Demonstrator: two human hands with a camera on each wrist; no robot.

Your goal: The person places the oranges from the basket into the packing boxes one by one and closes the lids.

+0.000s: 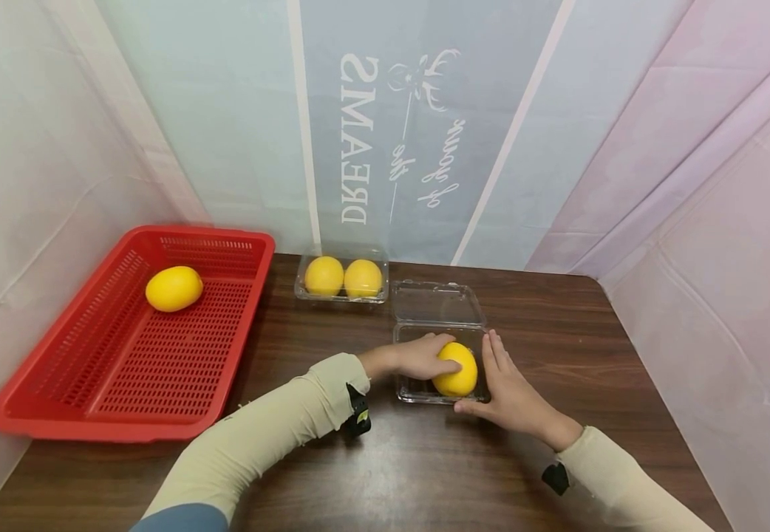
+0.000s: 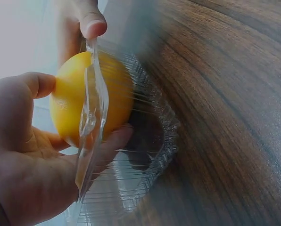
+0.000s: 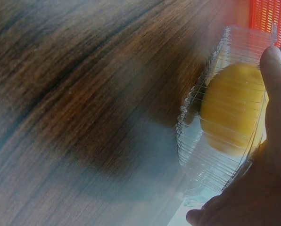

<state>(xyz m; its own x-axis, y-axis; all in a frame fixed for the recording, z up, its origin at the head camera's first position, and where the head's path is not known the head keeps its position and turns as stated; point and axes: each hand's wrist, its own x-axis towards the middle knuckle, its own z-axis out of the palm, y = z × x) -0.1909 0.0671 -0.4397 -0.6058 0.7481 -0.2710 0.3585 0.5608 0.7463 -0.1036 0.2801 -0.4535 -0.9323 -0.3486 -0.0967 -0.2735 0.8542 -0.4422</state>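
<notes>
A clear plastic clamshell box (image 1: 414,390) lies on the table with its lid (image 1: 438,304) folded back. In its right half sits an oval yellow fruit (image 1: 458,373). My left hand (image 1: 421,356) reaches into the box and grips this fruit, thumb on one side and fingers on the other; the left wrist view shows the thumb pressed to the yellow skin (image 2: 67,106). Along the box's right side lies my right hand (image 1: 514,395), fingers straight, thumb at the front right corner. Through the ribbed clear wall, the right wrist view shows the fruit (image 3: 232,110) beside that hand.
Behind and left of the open box stands another clear box (image 1: 341,298) with two yellow fruits in it. A red slotted basket (image 1: 239,355) fills the left of the table, holding one yellow fruit (image 1: 174,289). Hung fabric (image 1: 252,148) borders the table's back and sides.
</notes>
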